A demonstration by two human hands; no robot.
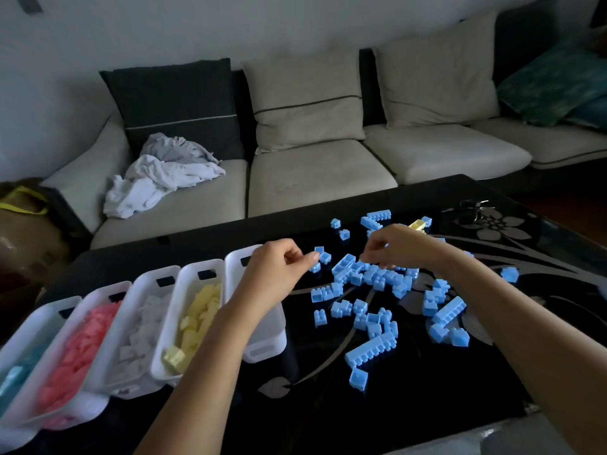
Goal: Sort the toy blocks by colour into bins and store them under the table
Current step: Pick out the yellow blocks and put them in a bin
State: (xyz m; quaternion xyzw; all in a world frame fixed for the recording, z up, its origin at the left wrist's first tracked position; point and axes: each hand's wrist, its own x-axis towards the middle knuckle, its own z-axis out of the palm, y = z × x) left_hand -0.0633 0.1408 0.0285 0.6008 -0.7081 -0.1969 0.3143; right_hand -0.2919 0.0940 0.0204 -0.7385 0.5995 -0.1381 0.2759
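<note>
You are working at the black table (328,405). Five white bins (170,316) are standing in a row on its 9 o'clock side, touching one another, and each one is pointing its long axis from 7 o'clock toward 1 o'clock. From the left they are holding teal blocks (16,372), pink blocks (78,349), white blocks (141,333) and yellow blocks (200,310). Your left forearm is covering the fifth bin (266,349), so I cannot tell its content.

The blue blocks (377,277) are lying scattered toward 3 o'clock. The long brick (371,349) near you is lying from 8 o'clock to 2 o'clock. One yellow block (417,224) is sitting among them at 1 o'clock.

Your left hand (279,267) is hanging over the far end of the fifth bin with the fingers curled and the thumb reaching to a small blue block; whether it is gripping anything, I cannot tell. Your right hand (397,246) is curling its fingers down into the blue pile and pinching a block there.
</note>
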